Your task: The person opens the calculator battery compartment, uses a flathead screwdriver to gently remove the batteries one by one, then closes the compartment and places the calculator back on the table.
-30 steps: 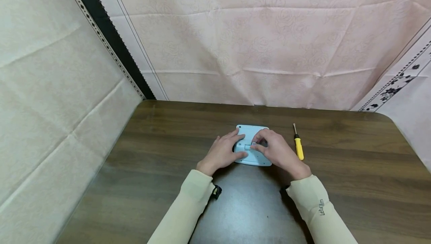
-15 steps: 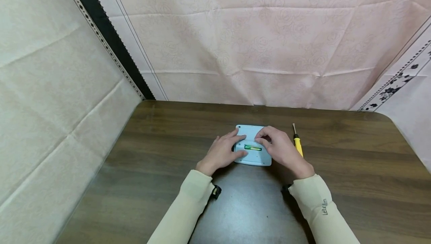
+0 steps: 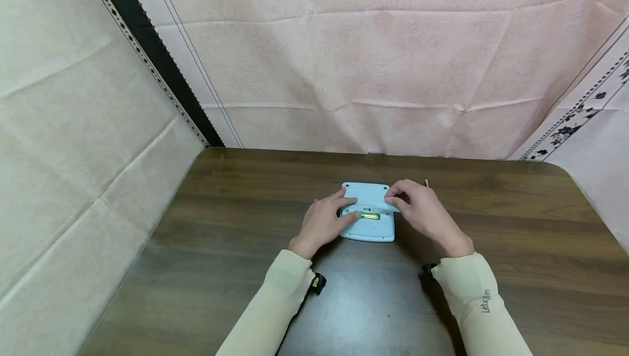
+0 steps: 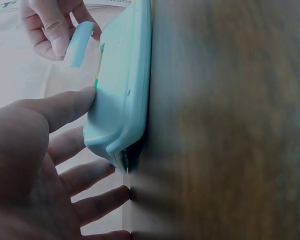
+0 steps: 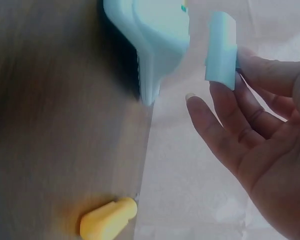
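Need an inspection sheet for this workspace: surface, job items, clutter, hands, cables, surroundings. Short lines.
Surface: dark wood-grain table, glare toward the near side.
Job items: light blue device on the table, a green cell, likely a battery, showing in its open slot; matching small cover off, held apart from the device.
Clutter: yellow handle of a tool on the table, near the right hand; mostly hidden in the head view.
Left hand: thumb on the device's upper face, fingers spread by its side.
Right hand: pinches the cover.
Cables: nothing seen.
Surroundings: creased, patterned pale cloth beyond the table.
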A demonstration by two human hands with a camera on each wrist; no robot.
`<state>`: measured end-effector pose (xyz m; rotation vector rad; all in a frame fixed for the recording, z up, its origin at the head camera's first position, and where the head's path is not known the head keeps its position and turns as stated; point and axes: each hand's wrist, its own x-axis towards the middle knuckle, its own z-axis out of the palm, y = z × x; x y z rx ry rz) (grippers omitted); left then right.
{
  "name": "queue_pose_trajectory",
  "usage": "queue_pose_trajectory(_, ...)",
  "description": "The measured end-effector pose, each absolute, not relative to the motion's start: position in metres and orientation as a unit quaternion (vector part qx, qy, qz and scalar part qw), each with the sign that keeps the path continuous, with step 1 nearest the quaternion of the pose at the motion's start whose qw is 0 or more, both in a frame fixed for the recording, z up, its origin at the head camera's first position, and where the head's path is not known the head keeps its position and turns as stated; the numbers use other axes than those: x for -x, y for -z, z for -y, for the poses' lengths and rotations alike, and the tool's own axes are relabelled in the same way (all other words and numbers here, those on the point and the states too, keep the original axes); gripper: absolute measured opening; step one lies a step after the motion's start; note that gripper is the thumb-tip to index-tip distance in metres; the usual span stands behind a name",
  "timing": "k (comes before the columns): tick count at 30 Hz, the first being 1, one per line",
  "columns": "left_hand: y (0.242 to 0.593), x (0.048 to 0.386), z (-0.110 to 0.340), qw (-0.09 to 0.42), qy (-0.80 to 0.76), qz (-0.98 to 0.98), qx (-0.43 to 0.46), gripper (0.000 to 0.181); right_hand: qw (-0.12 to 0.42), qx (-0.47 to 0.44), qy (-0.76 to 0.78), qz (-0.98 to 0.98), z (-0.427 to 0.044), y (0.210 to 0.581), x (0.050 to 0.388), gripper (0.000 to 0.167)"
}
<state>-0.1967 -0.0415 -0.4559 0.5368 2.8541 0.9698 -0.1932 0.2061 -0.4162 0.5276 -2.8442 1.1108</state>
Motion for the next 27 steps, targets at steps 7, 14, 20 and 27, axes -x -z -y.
queue_pose_trajectory(7, 0.457, 0.198, 0.041, 0.039, -0.321, -0.93, -0.175, 0.045, 0.009, -0.153, -0.343, 0.927, -0.218, 0.414, 0.194, 0.004)
queue_pose_trajectory(14, 0.458, 0.197, 0.042, 0.04, -0.322, -0.93, -0.174, 0.045, -0.016, -0.13, -0.33, 0.935, -0.229, 0.411, 0.195, 0.003)
queue_pose_trajectory(20, 0.458, 0.198, 0.042, 0.042, -0.323, -0.93, -0.172, 0.046, -0.036, -0.126, -0.325, 0.937, -0.235, 0.412, 0.196, 0.005)
queue_pose_trajectory(27, 0.458, 0.198, 0.041, 0.039, -0.327, -0.928, -0.175, 0.045, -0.052, -0.14, -0.317, 0.937, -0.24, 0.418, 0.198, 0.009)
